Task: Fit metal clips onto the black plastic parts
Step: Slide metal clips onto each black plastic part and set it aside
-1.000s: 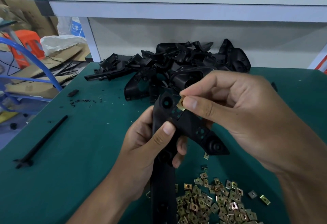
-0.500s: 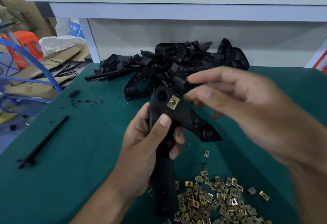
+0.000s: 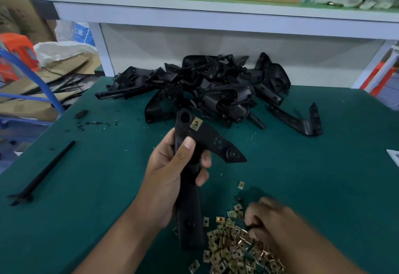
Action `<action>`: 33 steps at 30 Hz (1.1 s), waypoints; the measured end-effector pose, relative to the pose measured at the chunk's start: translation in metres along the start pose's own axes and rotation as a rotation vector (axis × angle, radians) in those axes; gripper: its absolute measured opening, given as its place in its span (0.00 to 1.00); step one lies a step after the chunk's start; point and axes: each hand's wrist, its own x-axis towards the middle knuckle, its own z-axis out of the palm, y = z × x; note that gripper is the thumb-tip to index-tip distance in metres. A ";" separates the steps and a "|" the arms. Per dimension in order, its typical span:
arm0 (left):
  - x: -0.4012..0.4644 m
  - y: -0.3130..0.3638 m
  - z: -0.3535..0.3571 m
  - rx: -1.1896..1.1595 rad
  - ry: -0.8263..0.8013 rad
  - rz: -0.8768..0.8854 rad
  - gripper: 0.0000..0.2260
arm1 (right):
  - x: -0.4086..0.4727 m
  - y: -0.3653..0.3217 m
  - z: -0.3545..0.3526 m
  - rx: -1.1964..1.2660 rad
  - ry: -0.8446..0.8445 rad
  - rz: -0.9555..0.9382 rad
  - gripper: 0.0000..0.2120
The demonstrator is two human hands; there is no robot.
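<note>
The right hand point(image 3: 278, 224) is motion-blurred over the heap of small brass-coloured metal clips point(image 3: 235, 245) at the near edge of the green desk point(image 3: 86, 183), which the frame cuts off; whether its curled fingers pinch a clip cannot be told. The left hand point(image 3: 172, 172) grips a long black plastic bracket point(image 3: 207, 137), upright above the desk, one square metal clip point(image 3: 196, 123) seated near its top. Bare desk lies left of it.

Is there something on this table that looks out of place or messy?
Yes, small things. Black shavings and a black chip are scattered on the green mat at the left. One black part lies apart from the pile. A few clips lie away from the clip heap.
</note>
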 end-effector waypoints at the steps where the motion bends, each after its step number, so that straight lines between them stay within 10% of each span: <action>1: 0.000 -0.001 -0.001 0.002 0.004 -0.003 0.07 | 0.002 0.003 0.001 0.017 0.029 0.014 0.10; 10: 0.001 -0.006 -0.002 0.025 0.005 -0.037 0.07 | 0.003 0.018 -0.006 0.103 0.066 0.030 0.06; 21: 0.002 -0.016 -0.012 0.036 -0.011 -0.055 0.10 | 0.027 -0.017 -0.120 0.849 0.219 -0.308 0.06; 33: 0.004 -0.019 -0.007 0.029 0.029 -0.069 0.08 | 0.066 0.023 -0.052 0.264 -0.078 0.026 0.04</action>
